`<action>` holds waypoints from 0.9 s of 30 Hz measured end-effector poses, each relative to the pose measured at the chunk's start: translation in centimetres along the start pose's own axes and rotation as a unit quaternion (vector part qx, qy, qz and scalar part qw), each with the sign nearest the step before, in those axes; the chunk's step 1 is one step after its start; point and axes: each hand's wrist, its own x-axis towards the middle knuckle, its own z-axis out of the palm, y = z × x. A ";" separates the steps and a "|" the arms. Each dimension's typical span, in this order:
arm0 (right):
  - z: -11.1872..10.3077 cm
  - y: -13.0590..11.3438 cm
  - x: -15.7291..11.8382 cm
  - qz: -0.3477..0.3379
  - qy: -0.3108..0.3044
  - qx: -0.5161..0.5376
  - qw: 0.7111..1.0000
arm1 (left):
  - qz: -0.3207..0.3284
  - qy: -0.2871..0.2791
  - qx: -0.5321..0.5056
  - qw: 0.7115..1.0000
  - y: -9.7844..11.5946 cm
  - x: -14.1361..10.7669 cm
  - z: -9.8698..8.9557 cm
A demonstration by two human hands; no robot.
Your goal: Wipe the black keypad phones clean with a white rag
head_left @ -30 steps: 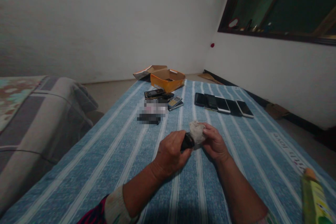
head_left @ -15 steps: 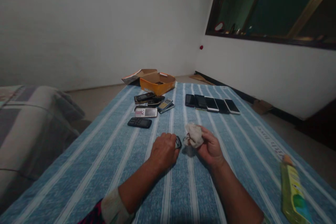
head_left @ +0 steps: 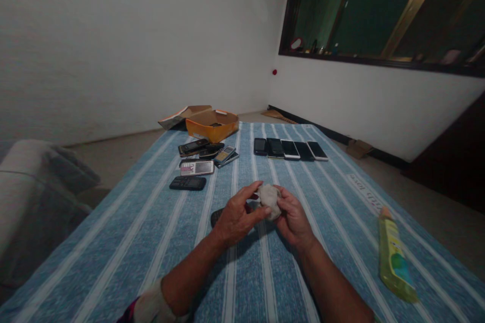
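A crumpled whitish cloth (head_left: 270, 201) is held between both hands above the striped cover. My left hand (head_left: 240, 214) pinches its left side with thumb and fingers. On the other side my right hand (head_left: 293, 214) has its fingers closed round the cloth's right edge. A dark keypad phone (head_left: 216, 217) lies on the cover, partly hidden behind my left hand. Farther off to the left are a black keypad phone (head_left: 187, 183) and a silver-and-pink phone (head_left: 197, 167).
More old phones (head_left: 194, 147) lie heaped by an open orange box (head_left: 212, 131). Several touchscreen phones (head_left: 290, 149) form a row at the back right. A bottle of yellow-green liquid (head_left: 396, 257) lies at the right. Blue striped fabric (head_left: 159, 242) covers the surface.
My left hand has let go of the small dark phone, now lying on the cover, and has taken hold of the cloth together with my right hand. The view has turned slightly right.
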 end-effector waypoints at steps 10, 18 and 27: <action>0.7 0.6 -1.5 0.048 0.089 -0.030 0.994 | -0.012 -0.049 0.005 0.999 0.7 -0.1 2.3; -1.4 -0.9 -2.5 0.029 0.148 -0.258 0.954 | -0.021 -0.022 0.061 0.998 0.7 1.2 2.8; -14.3 -17.0 -6.2 0.021 0.421 -0.792 0.442 | -0.025 0.023 0.081 0.996 0.2 2.1 2.0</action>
